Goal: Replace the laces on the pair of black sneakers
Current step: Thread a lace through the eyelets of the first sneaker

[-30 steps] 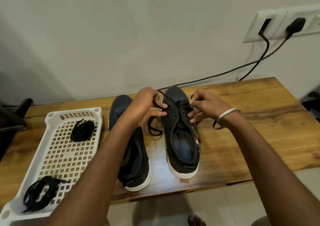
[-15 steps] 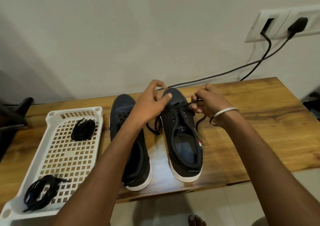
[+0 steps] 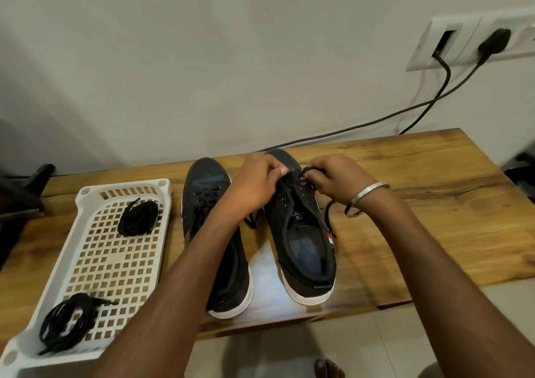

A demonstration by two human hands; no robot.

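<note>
table's right half bare, tray left

— Where are the sneakers?

— Mid-frame on the wood, toes to the wall. The right sneaker is black with a white sole, its lace threaded near the toe, ends trailing both sides. The left sneaker is just beside it.

— The other laces?

— Two black bundles at lower left: far bundle, near bundle.

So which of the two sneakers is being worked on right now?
The right-hand sneaker, the one farther from the white basket. Both hands pinch its lace near the toe; the other sneaker lies untouched.
</note>
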